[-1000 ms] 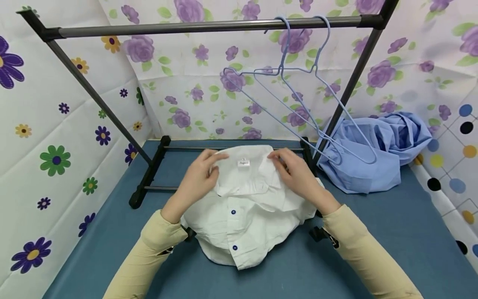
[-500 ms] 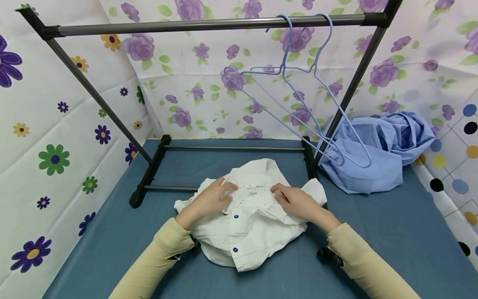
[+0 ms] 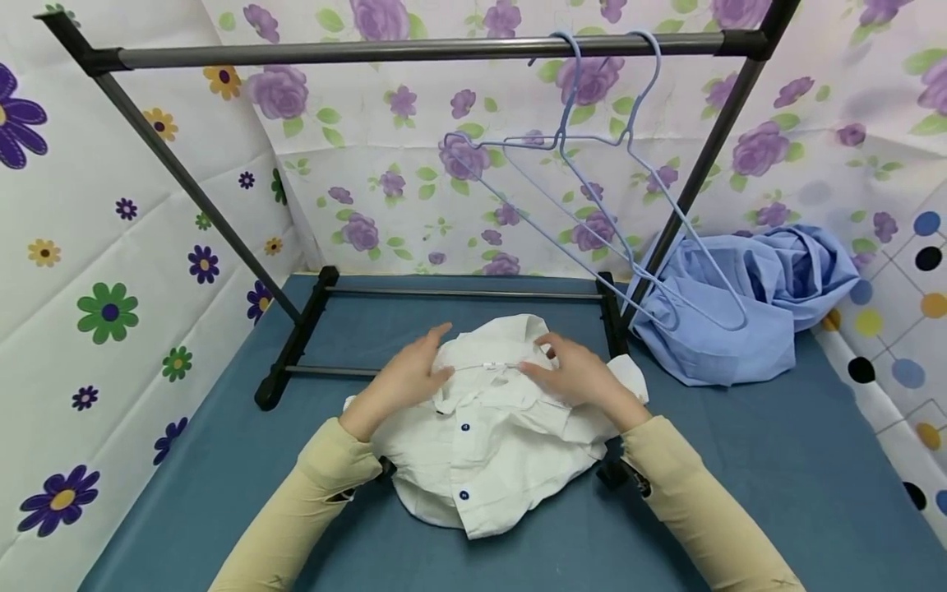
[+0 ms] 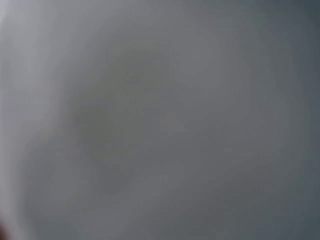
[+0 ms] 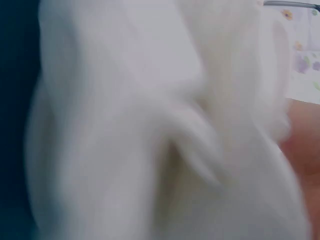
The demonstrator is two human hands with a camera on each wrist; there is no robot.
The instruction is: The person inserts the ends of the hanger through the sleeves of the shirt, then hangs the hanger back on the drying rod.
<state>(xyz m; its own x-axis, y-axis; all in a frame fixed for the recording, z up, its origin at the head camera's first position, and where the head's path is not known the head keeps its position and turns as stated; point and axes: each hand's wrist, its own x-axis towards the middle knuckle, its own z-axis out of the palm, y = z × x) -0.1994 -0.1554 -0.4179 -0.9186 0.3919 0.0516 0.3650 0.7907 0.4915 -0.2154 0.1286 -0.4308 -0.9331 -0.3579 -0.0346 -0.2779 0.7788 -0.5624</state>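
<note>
A white shirt [image 3: 488, 444] with dark blue buttons lies bunched on the blue surface in the head view, its collar area facing away from me. At the collar's left side is my left hand [image 3: 405, 380], fingers relaxed and thumb spread from them. My right hand [image 3: 580, 378] is at the collar's right side, thumb and fingers parted over the fabric. Neither hand visibly pinches the cloth. The right wrist view is filled by blurred white shirt fabric [image 5: 115, 150], with part of the hand [image 5: 306, 145] at its right edge. Only grey blur appears in the left wrist view.
A dark metal rack stands behind the shirt, with its top rail [image 3: 333, 54] across the view. Two blue hangers [image 3: 565, 99] hang from the rail's right part. Crumpled light blue cloth [image 3: 728, 329] lies at the right, beside the rack's leg.
The raised white collar has come down and lies flatter, nearer me. Both hands came down with it, then loosened and shifted along its sides.
</note>
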